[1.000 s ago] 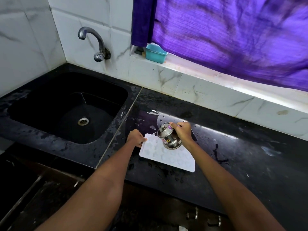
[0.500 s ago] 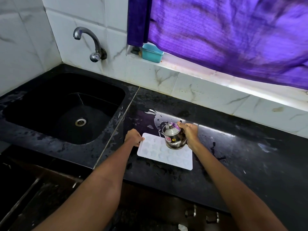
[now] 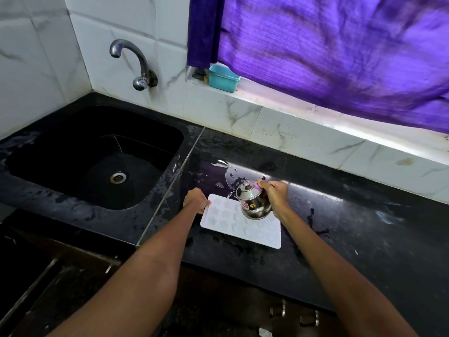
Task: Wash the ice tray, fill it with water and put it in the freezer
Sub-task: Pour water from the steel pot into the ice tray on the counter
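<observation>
- White marbled tiles (image 3: 38, 69) cover the walls behind and to the left of the sink.
- A black sink (image 3: 97, 156) is set into the black stone table (image 3: 364, 227), whose surface is wet and streaked.
- A curved metal tap (image 3: 136, 62) comes out of the back wall above the sink.
- A purple curtain (image 3: 328, 52) hangs over the window; daylight glows along the white sill (image 3: 340, 122).
- A small teal tub (image 3: 223, 77) sits on the sill's left end.
</observation>
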The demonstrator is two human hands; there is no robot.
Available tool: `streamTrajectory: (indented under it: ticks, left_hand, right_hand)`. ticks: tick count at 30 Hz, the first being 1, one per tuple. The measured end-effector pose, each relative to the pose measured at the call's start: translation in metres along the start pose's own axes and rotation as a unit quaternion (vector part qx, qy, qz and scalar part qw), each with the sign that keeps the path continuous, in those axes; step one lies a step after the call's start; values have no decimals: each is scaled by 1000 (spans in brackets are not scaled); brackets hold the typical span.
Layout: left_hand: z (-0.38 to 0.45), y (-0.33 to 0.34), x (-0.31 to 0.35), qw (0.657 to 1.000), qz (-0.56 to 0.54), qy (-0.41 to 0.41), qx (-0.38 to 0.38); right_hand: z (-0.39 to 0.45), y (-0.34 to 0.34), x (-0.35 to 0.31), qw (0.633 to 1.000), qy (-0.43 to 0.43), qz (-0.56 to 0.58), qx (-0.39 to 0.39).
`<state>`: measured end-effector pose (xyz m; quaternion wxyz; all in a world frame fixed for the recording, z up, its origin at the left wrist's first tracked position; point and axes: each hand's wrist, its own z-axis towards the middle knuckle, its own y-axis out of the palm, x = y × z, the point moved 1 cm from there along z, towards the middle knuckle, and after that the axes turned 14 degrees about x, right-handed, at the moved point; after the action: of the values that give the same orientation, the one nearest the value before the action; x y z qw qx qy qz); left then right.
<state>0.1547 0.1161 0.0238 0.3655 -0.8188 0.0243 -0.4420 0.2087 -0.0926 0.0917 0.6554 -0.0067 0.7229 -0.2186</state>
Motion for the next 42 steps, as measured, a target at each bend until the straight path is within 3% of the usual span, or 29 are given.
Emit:
streamTrajectory:
  ticks: [13, 20, 42]
  left_hand:
    - [2, 2, 0, 1000, 15, 2, 2]
    - [2, 4, 4, 998, 51, 13, 20]
    - [6, 10, 3, 995, 83, 15, 45]
  right_hand:
    - [0, -9, 2, 1000, 4, 6, 8]
    - [5, -18, 3, 998, 47, 43, 19]
    - [10, -42, 12, 998, 32, -16, 56]
